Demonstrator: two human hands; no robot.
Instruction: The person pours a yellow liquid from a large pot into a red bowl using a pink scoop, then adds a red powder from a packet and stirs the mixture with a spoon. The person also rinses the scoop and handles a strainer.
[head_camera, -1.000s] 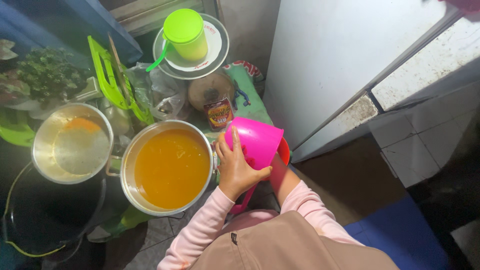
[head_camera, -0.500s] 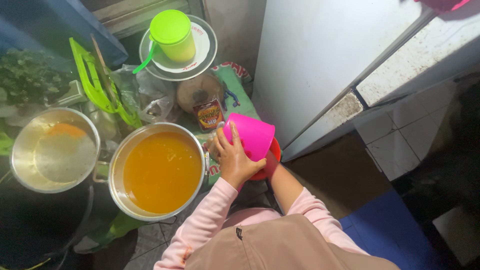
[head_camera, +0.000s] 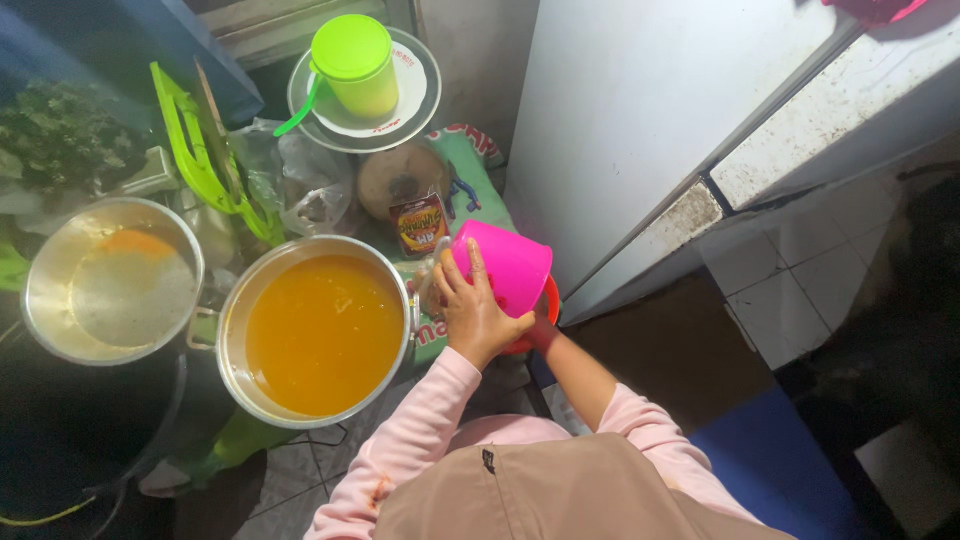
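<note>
The person bends over a crowded floor beside a white cabinet (head_camera: 660, 120). The left hand (head_camera: 475, 315) lies on the side of a pink plastic cup (head_camera: 505, 268), fingers (head_camera: 478, 268) spread and pressed against its wall, holding it tilted. The right hand is hidden behind the cup, where an orange-red rim (head_camera: 545, 310) peeks out; whether those fingers grip it, I cannot tell. The cup sits just beside the large metal pot (head_camera: 315, 335), which is nearly full of orange liquid. A second pot (head_camera: 110, 280) stands to the left with a paler pool inside. Behind them a green lidded mug (head_camera: 355, 62) rests on a plate (head_camera: 415, 110), near a small dark sachet (head_camera: 420, 225).

The full pot looks like the worry: a knock from the elbow or cup against its rim could slop liquid out. The tilted cup could also slip, since only the left hand's hold shows.
</note>
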